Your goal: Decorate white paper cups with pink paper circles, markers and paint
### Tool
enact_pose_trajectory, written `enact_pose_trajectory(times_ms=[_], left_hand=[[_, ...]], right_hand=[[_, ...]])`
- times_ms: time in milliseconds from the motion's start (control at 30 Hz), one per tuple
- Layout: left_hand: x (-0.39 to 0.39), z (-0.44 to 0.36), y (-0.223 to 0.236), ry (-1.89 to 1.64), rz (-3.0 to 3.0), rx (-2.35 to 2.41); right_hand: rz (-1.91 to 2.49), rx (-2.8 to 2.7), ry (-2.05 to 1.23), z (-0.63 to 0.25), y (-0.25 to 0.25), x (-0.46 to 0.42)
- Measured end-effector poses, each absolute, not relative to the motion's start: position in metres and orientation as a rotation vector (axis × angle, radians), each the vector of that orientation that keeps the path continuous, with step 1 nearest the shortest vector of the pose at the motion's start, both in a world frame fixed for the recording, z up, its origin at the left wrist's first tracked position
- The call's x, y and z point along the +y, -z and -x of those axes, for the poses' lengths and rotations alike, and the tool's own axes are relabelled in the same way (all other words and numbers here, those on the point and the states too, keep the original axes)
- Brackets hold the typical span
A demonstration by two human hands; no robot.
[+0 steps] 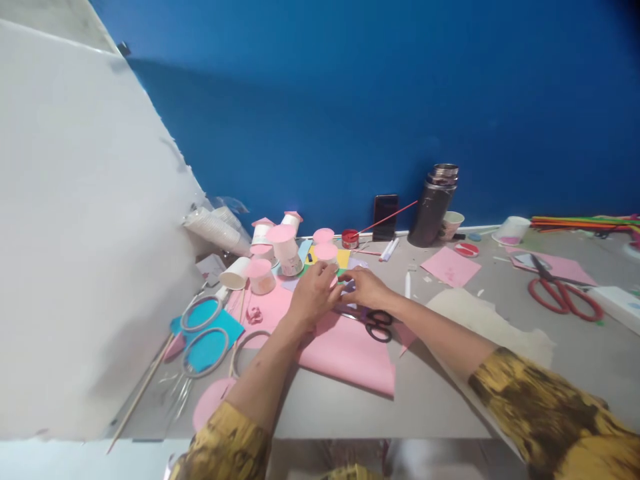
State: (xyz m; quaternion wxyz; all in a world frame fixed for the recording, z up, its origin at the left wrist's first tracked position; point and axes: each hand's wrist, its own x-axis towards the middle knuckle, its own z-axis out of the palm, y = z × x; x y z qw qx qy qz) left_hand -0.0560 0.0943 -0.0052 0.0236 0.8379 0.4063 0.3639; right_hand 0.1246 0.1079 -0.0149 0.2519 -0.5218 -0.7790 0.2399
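Note:
My left hand [314,293] is closed with its fingers curled in front of a white paper cup topped with a pink paper disc [326,252]. A little pink shows at its fingertips, but what it holds is mostly hidden. Close on its right, my right hand [367,287] is bent inward, thumb and forefinger apart, with nothing visible between them. Under both hands lies a large pink paper sheet [350,353], its near edge rolled. Black-handled scissors [379,327] rest beside my right wrist. More disc-topped cups [287,257] stand to the left.
Embroidery hoops [205,351] lie on blue felt at left, near a wooden stick [140,383]. A dark flask [434,207], a phone [385,217] and a red jar [350,239] stand along the blue wall. Red-handled scissors [565,298] and pink paper [451,267] lie at right.

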Motion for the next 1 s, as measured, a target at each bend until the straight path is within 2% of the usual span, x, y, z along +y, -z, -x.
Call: enact_pose_trajectory(times_ms=[100, 167, 267, 333, 633, 1000], left_hand=[[0.093, 0.058, -0.003, -1.37, -2.258, 1.217], [0.089, 0.057, -0.01, -1.491, -1.935, 1.205], [0.081, 0.051, -0.017, -1.564, -1.541, 1.14], [0.077, 0.047, -0.018, -1.566, -1.411, 1.086], [0.077, 0.037, -0.012, -1.532, -0.901, 0.906], [0.068, 0.03, -0.008, -1.507, -1.088, 0.924]], right_hand=[[1.384, -2.041, -0.736, -0.133, 0.008, 0.098], [1.265, -1.899, -0.929, -0.135, 0.002, 0.088], [0.992, -1.648, -1.247, -0.134, -0.003, 0.07], [0.924, -1.56, -1.282, -0.13, -0.004, 0.061], [1.004, -1.741, -0.822, -0.13, -0.007, 0.048], [1.055, -1.84, -0.672, -0.131, -0.011, 0.049]])
